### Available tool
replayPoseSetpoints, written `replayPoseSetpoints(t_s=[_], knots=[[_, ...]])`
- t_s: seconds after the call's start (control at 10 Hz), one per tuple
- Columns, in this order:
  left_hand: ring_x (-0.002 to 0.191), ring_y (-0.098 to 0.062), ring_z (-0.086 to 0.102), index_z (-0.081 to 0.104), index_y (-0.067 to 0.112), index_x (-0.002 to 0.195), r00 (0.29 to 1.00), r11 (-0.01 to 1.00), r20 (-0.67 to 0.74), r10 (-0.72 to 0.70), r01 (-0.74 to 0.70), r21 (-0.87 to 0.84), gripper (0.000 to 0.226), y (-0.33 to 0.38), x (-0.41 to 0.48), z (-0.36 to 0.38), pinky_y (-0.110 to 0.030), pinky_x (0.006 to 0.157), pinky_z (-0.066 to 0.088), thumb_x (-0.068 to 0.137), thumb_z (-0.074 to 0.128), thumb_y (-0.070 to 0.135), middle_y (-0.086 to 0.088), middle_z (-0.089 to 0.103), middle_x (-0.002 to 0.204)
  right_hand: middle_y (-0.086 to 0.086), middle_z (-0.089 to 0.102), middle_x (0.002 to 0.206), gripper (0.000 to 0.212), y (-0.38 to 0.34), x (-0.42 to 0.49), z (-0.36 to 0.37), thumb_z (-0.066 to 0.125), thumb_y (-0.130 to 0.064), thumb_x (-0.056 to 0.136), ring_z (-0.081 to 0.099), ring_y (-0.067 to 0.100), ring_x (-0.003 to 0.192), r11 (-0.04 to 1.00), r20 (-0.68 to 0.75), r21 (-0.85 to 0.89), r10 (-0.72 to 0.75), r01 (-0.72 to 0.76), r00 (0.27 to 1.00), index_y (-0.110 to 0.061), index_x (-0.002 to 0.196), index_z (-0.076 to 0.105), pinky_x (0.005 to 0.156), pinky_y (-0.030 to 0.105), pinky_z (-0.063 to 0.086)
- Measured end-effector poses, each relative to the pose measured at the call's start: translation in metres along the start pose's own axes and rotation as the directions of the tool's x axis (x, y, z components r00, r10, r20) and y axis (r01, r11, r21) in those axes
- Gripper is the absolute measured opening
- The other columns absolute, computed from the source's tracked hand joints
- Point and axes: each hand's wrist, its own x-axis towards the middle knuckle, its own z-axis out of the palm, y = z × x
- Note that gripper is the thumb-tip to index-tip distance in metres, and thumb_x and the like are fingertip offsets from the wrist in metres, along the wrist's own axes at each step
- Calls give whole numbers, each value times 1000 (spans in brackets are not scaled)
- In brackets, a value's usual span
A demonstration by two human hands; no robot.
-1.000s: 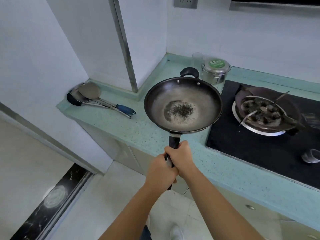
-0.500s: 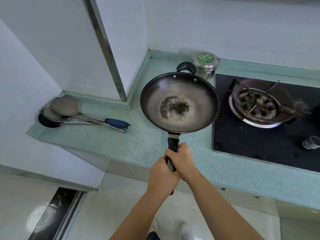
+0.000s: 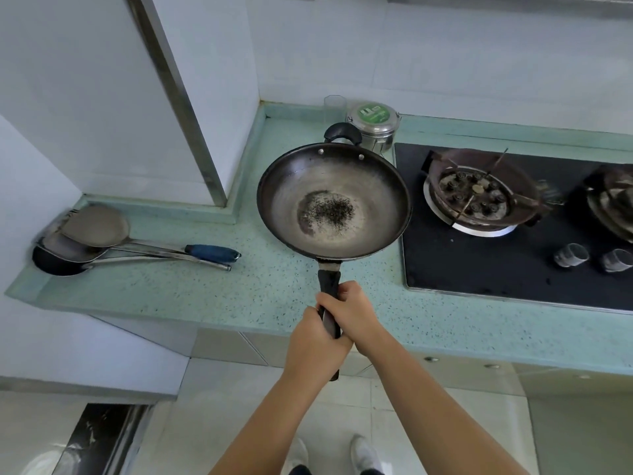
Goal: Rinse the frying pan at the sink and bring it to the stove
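We hold the frying pan (image 3: 334, 200) in the air over the desk (image 3: 274, 289), just left of the stove (image 3: 479, 265); our fingers (image 3: 329, 299) are wrapped tight round its long black handle (image 3: 329, 277), with the right hand (image 3: 352, 311) nearer the bowl and the left hand (image 3: 313, 344) behind it, toward the handle's end. Dark specks (image 3: 330, 212) lie in the middle of the bowl, perhaps in a thin film of water, though we cannot tell; if we tip the pan on the way across, they may slide out onto the desk or the black glass. The weight sits far out from our grip, so the bowl may sag or twist; two hands help, yet a wet handle could slip. The small loop handle (image 3: 342, 132) at the far rim is near the steel tin (image 3: 373, 128) and the glass (image 3: 335, 108) in the corner; a push forward would knock them. To the right the nearest burner (image 3: 476, 197) carries nothing and its prongs stand raised; we judge the pan must come down from above, not slide in; the knobs (image 3: 570, 255) lie near the front edge. To the left there is room over the desk as far as the ladles (image 3: 96, 234); the pillar (image 3: 219, 97) closes the rear left.
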Motion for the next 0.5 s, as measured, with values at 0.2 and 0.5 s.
replayPoseSetpoints(t_s=[0.2, 0.5], knots=[[61, -8, 52, 45, 12, 92, 998, 1000, 59, 19, -20, 12, 29, -2, -8, -10, -22, 49, 36, 80, 63, 31, 5, 52, 73, -2, 61, 93, 36, 1, -13, -10, 55, -33, 88, 60, 12, 82, 998, -42, 64, -23, 25, 999, -11, 115, 47, 82, 33, 52], [111, -29, 49, 49, 5, 126, 889, 853, -123, 442, -374, 364, 53, -2, 5, -24, -30, 84, 39, 80, 65, 27, -10, 53, 120, 0, 59, 112, 39, 3, -39, -42, 50, -31, 93, 56, 14, 105, 934, -249, -316, -250, 165, 936, -12, 127, 47, 81, 20, 41]])
